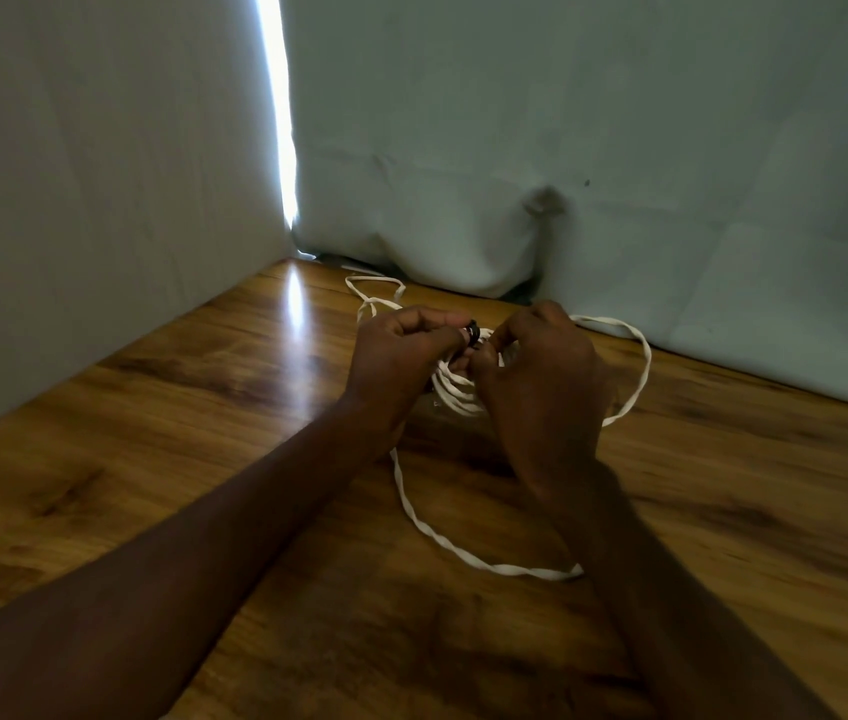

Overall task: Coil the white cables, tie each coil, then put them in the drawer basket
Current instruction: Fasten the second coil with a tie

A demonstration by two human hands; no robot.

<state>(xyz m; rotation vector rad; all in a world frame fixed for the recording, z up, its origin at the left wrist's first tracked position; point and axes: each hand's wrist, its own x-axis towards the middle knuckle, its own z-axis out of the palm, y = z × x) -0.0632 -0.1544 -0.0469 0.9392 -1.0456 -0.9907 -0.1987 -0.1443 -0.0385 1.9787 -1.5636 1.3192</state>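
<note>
Fingers (pixel 427 324) of both hands are curled and closed on the work: the left hand (pixel 401 356) pinches a small dark tie (pixel 473 335) at the top of the coil (pixel 455 392), and the right hand (pixel 541 376) grips the coil's white strands from the other side, the two hands almost touching. Behind them hang pale sheets (pixel 567 122), with a bright slit of light (pixel 281 122) at the corner where they meet. Below lies the wooden worktop (pixel 152 433), glossy and grained. On it the cable (pixel 427 532) trails loose from the coil, one length curving toward the camera under the right forearm, one loop (pixel 642 366) lying right of the hands, another reaching back toward the sheets.
</note>
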